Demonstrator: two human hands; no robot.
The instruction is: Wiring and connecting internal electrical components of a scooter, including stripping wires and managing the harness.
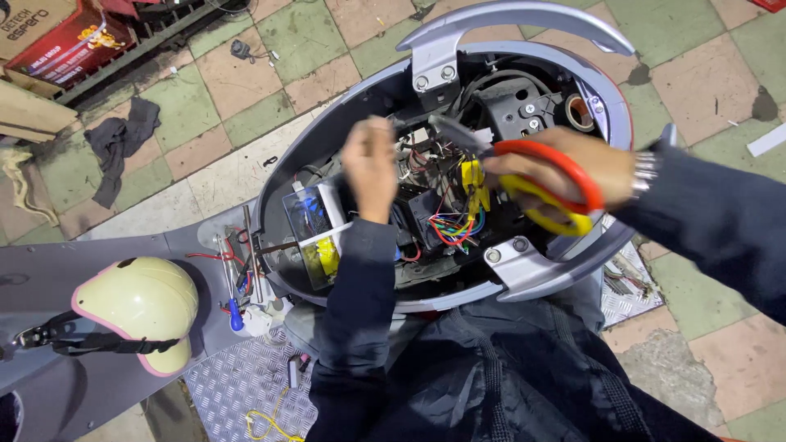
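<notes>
While the right hand (pixel 573 168) grips a pair of scissors (pixel 524 176) by their orange and yellow handles, fingers closed through the loops, the blades point left over the bundle of coloured wires (pixel 450 225) inside the opened grey scooter body (pixel 524 270). The left hand (pixel 370 168), blurred, reaches down into the same compartment beside the wires; whether it grasps anything I cannot tell. A cream helmet (pixel 139 307) lies well apart at the lower left.
</notes>
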